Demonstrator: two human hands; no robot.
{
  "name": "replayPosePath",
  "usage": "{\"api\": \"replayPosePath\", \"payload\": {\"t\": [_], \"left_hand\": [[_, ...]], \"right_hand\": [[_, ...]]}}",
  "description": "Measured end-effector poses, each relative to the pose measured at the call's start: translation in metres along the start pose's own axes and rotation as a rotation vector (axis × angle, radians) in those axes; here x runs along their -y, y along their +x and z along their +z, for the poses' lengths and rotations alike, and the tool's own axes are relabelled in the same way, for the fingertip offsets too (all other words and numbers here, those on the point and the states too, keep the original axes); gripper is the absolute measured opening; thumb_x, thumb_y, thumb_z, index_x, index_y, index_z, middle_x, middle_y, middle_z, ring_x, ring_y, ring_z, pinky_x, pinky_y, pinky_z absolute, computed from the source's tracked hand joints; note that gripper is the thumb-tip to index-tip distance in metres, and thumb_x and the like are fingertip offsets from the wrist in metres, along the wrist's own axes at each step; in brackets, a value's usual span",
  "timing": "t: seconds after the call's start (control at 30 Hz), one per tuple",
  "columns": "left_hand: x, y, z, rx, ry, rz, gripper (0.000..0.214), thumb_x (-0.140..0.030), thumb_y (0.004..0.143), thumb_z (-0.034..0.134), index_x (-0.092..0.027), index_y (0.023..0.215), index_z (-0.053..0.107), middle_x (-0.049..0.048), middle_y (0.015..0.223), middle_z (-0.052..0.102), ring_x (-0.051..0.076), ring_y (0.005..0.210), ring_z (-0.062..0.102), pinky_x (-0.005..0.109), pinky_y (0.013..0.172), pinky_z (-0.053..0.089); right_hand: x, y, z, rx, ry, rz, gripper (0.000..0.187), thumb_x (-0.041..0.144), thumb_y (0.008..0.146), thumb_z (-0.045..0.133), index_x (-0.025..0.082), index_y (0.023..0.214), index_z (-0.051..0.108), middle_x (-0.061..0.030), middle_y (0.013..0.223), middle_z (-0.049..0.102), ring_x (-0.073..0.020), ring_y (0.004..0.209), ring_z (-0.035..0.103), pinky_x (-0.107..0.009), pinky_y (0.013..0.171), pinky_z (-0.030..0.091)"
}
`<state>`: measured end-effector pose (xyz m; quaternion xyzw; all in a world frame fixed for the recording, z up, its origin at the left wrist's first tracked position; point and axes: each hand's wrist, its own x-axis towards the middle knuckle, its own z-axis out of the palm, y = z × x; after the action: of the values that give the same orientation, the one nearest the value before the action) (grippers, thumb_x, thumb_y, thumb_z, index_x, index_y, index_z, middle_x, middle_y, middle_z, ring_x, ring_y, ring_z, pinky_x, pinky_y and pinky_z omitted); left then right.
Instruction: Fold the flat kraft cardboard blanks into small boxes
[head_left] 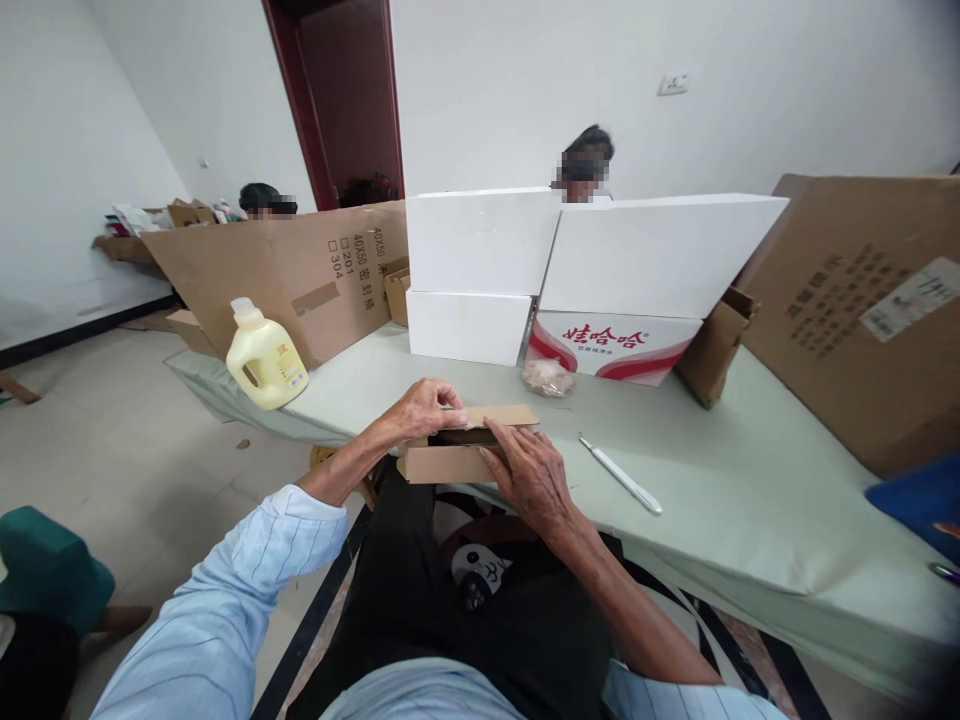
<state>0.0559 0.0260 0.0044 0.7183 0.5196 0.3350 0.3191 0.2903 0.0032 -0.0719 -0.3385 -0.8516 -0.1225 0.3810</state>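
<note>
A small brown cardboard box (457, 462) rests at the near edge of the pale green table (720, 470), its lid flap partly raised. My left hand (421, 408) curls over the box's top left corner and grips the flap. My right hand (531, 478) lies on the box's right side, fingers pressing its front and top. A white pen-like tool (621, 475) lies on the table just right of my right hand.
White foam boxes (525, 262) and a red-and-white carton (611, 345) stand behind the box, a crumpled bag (548, 376) before them. A yellow jug (265, 358) sits left. Large cardboard sheets (862, 300) line both sides. Two other people sit beyond.
</note>
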Motion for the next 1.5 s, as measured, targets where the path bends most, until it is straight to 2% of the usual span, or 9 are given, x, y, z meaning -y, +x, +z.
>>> {"api": "replayPosePath", "payload": {"t": [0.13,0.27,0.3,0.5,0.63,0.77,0.97,1.33,1.5], "left_hand": [[-0.002,-0.004,-0.001,-0.128,0.145,0.151,0.037,-0.032,0.068,0.087,-0.02,0.1,0.073,0.0054,0.107,0.07,0.023,0.098,0.065,0.032,0.08,0.053],[-0.006,-0.008,-0.002,-0.061,0.253,0.353,0.004,-0.023,0.083,0.075,-0.02,0.082,0.073,0.0062,0.105,0.068,0.023,0.102,0.063,0.039,0.098,0.05],[-0.007,-0.009,-0.002,-0.036,0.277,0.395,0.01,-0.021,0.088,0.07,-0.02,0.078,0.073,0.0066,0.103,0.069,0.023,0.102,0.062,0.04,0.1,0.048],[-0.015,-0.015,-0.005,0.069,0.422,0.473,0.012,-0.033,0.09,0.077,-0.022,0.086,0.077,0.0068,0.095,0.073,0.026,0.099,0.064,0.037,0.093,0.047],[-0.017,-0.017,-0.002,0.041,0.557,0.491,0.016,-0.023,0.096,0.066,-0.022,0.085,0.078,0.0062,0.09,0.072,0.023,0.094,0.065,0.033,0.084,0.046],[-0.018,-0.016,0.002,0.045,0.538,0.446,0.022,-0.018,0.096,0.061,-0.021,0.082,0.077,0.0038,0.09,0.072,0.018,0.084,0.066,0.029,0.074,0.044],[-0.021,-0.012,0.001,0.041,0.276,0.353,0.019,-0.016,0.087,0.065,-0.017,0.069,0.069,-0.0003,0.075,0.064,0.013,0.069,0.057,0.026,0.066,0.04],[-0.011,-0.003,-0.009,0.05,-0.025,0.078,0.018,-0.028,0.08,0.066,-0.014,0.071,0.071,-0.0028,0.063,0.061,0.01,0.059,0.05,0.022,0.057,0.037],[-0.001,0.012,-0.015,0.09,-0.21,-0.044,0.016,-0.028,0.076,0.074,-0.013,0.07,0.071,-0.0005,0.066,0.066,0.01,0.062,0.061,0.022,0.062,0.052]], "right_hand": [[0.001,-0.001,0.0,-0.013,0.006,-0.011,0.035,0.03,0.109,0.054,0.016,0.141,0.062,-0.0127,0.112,0.079,-0.0285,0.102,0.071,-0.042,0.091,0.052],[0.001,0.0,0.0,-0.026,-0.002,-0.025,0.036,0.03,0.109,0.053,0.017,0.142,0.061,-0.0125,0.111,0.079,-0.0286,0.102,0.072,-0.042,0.09,0.053],[0.001,0.0,0.0,-0.028,-0.005,-0.024,0.037,0.03,0.109,0.053,0.017,0.143,0.061,-0.0123,0.111,0.079,-0.0286,0.102,0.072,-0.042,0.09,0.053],[0.002,0.001,0.0,-0.036,-0.006,-0.025,0.037,0.029,0.109,0.055,0.016,0.144,0.06,-0.0131,0.115,0.079,-0.0286,0.104,0.072,-0.042,0.093,0.052],[0.003,0.002,-0.001,-0.048,-0.022,-0.036,0.035,0.028,0.109,0.055,0.014,0.141,0.061,-0.0136,0.117,0.079,-0.0284,0.103,0.072,-0.041,0.09,0.052],[0.003,0.002,-0.001,-0.05,-0.023,-0.039,0.035,0.028,0.109,0.055,0.013,0.14,0.061,-0.0131,0.115,0.079,-0.0278,0.102,0.072,-0.041,0.091,0.051],[0.005,0.001,-0.001,-0.058,-0.01,-0.048,0.035,0.027,0.109,0.055,0.013,0.141,0.06,-0.0116,0.112,0.079,-0.0264,0.099,0.072,-0.04,0.089,0.05],[0.014,-0.012,-0.004,-0.031,-0.014,-0.023,0.035,0.028,0.11,0.055,0.013,0.142,0.059,-0.0107,0.111,0.079,-0.0255,0.097,0.07,-0.038,0.085,0.047],[0.02,-0.018,-0.004,-0.062,-0.016,-0.021,0.035,0.026,0.11,0.056,0.014,0.143,0.06,-0.0096,0.109,0.079,-0.0248,0.096,0.07,-0.037,0.086,0.047]]}}
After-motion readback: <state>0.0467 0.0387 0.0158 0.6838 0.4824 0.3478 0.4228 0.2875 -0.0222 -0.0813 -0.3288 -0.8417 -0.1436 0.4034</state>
